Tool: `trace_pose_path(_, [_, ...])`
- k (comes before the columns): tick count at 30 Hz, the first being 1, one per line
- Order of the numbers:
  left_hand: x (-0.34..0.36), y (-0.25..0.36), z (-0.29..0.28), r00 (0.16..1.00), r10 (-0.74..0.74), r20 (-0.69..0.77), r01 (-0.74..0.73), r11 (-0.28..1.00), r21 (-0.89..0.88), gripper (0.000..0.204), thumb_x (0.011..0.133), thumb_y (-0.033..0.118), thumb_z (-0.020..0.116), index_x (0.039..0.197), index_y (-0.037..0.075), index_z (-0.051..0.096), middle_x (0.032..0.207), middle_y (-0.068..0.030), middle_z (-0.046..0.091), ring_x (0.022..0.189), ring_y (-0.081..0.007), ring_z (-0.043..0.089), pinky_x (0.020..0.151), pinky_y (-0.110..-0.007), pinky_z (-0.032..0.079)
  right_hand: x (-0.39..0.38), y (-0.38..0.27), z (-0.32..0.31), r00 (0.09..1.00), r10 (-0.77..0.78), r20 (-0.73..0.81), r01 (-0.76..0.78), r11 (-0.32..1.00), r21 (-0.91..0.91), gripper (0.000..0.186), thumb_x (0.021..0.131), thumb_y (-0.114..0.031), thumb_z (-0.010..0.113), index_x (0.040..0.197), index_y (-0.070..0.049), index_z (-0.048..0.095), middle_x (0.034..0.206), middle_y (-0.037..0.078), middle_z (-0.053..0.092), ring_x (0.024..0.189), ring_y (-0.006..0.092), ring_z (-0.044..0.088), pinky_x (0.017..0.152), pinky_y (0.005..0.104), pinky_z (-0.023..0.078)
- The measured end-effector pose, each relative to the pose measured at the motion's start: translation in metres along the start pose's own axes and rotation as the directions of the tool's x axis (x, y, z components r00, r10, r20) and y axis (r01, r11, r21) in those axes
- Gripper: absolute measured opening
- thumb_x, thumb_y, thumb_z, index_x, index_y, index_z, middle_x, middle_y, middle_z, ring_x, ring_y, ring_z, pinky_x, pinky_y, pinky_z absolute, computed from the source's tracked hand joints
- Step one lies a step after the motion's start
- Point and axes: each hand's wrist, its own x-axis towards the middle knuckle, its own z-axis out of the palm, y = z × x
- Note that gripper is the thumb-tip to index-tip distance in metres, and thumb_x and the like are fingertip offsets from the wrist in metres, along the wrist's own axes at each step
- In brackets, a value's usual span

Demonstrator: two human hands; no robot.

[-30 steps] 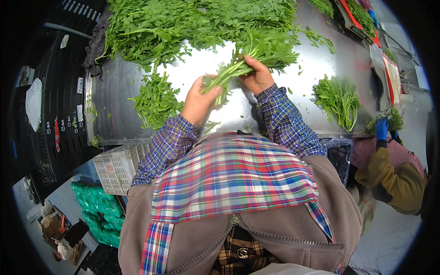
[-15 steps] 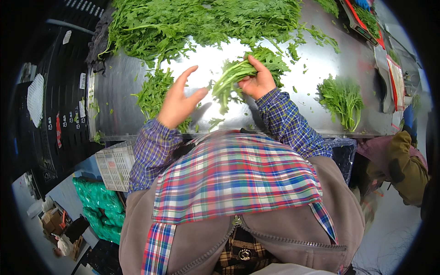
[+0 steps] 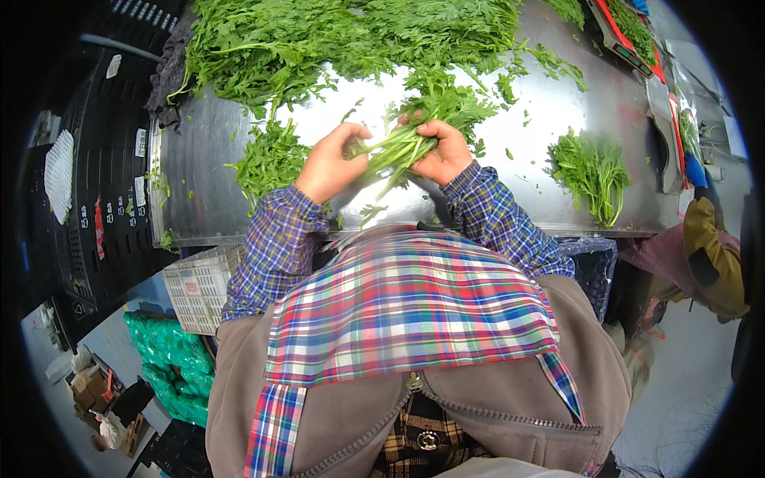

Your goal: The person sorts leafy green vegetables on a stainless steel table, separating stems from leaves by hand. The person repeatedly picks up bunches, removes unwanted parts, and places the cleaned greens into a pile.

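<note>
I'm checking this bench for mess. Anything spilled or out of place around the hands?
Only small things: loose leaf scraps lie scattered on the steel table beside the big heap of greens. Both hands, left hand and right hand, hold one bunch. Nothing looks damaged.

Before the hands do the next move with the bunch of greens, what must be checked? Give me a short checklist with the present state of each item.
1. Right hand closed around the bunch of greens: ok.
2. Left hand gripping the stem ends of the bunch: ok.
3. Stems lined up evenly inside the grip: cannot tell, fingers hide them.
4. Bare space on the metal table in front of the hands: ok.
5. Small pile of greens beside the left hand, apart from the bunch: ok.
6. Sorted bunch at the right lying away from the hands: ok.
</note>
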Motion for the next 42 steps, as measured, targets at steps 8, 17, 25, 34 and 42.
trace_pose_path(8, [-0.038,-0.007,-0.072,0.970,-0.223,-0.091,0.223,0.975,-0.015,0.017,0.087,0.006,0.059,0.103,0.000,0.057,0.080,-0.0001,0.058,0.062,-0.0078,0.054,0.054,-0.022,0.045,0.002,-0.021,-0.006,0.991,-0.109,0.073,0.106,0.993,0.044,0.012,0.063,0.000,0.048,0.074,-0.005,0.046,0.087,0.009,0.046,0.088,0.0250,0.049,0.088,0.0405,0.044])
trace_pose_path(17, [-0.037,0.024,-0.041,0.994,-0.067,-0.085,0.079,0.987,0.140,0.048,0.087,0.023,0.062,0.129,0.005,0.047,0.112,-0.0161,0.061,0.101,-0.0252,0.059,0.089,-0.033,0.045,0.004,-0.013,-0.008,0.968,-0.049,0.247,0.007,0.986,0.166,0.013,0.062,0.003,0.047,0.072,-0.006,0.044,0.085,0.008,0.044,0.087,0.0236,0.047,0.086,0.0382,0.043])
trace_pose_path(25, [-0.002,0.012,0.013,0.935,-0.276,0.224,0.353,0.790,-0.502,0.026,0.088,0.012,0.058,0.111,0.001,0.054,0.086,-0.0037,0.061,0.066,-0.0094,0.058,0.059,-0.022,0.048,-0.009,-0.016,0.002,0.978,-0.136,0.159,0.132,0.991,0.033,0.014,0.061,0.004,0.047,0.072,-0.004,0.047,0.090,0.008,0.047,0.093,0.0253,0.048,0.091,0.0403,0.042])
trace_pose_path(34, [-0.012,0.018,-0.015,0.917,-0.360,0.172,0.388,0.906,-0.168,0.016,0.092,0.014,0.054,0.103,0.003,0.057,0.070,0.0028,0.054,0.054,-0.0036,0.046,0.046,-0.018,0.035,-0.004,-0.014,0.003,0.974,-0.094,0.206,0.062,0.985,0.158,0.014,0.059,0.004,0.046,0.069,-0.006,0.043,0.086,0.007,0.044,0.088,0.0239,0.047,0.090,0.0397,0.041])
trace_pose_path(42, [-0.020,0.006,-0.058,0.913,-0.386,0.134,0.392,0.920,-0.022,0.019,0.095,0.018,0.047,0.100,0.004,0.058,0.069,0.0037,0.050,0.055,-0.0035,0.041,0.049,-0.020,0.035,0.001,-0.020,-0.008,0.922,-0.084,0.379,-0.010,0.971,0.239,0.015,0.063,-0.001,0.043,0.077,-0.006,0.043,0.090,0.009,0.046,0.092,0.0268,0.049,0.089,0.0492,0.043])
